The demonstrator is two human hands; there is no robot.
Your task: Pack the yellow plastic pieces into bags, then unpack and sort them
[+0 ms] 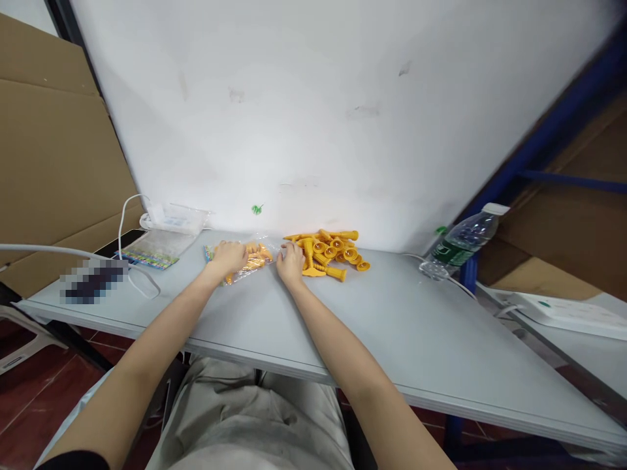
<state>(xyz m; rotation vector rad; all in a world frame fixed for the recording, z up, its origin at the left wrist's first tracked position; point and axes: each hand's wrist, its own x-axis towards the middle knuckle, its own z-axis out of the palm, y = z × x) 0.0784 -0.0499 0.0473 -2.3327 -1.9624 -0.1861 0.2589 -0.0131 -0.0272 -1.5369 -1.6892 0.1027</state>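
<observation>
Two bare arms stretch forward over a long pale-grey tabletop (392, 326), seen from the head view. Its near edge runs right in front of the person's lap, and at the back it meets an upright white panel (318, 117) with a few scuffs, so that side is walled off. A tall brown cardboard sheet (53, 130) bounds the left end. Towards the right, a transparent plastic bottle with a green label and white cap (458, 245) stands near the back, just beside a blue metal post (470, 271). Between it and the work lies a good stretch of grey surface, and another strip runs along the near edge. On the left, a looping white cable (122, 225) passes close to a flat clear packet with a colourful printed strip (169, 241).

Both hands are palm-down near the back, forearms angled inward. The left hand (230, 256), fingers loosely bent, lies over a clear plastic bag of orange-yellow pieces (257, 258); I can't tell whether it grips the film. The right hand (292, 262) sits between that bag and a heap of glossy yellow plastic pieces (337, 251), fingers partly curled at the heap's left side; whether they have hold of anything, I can't make out.
</observation>
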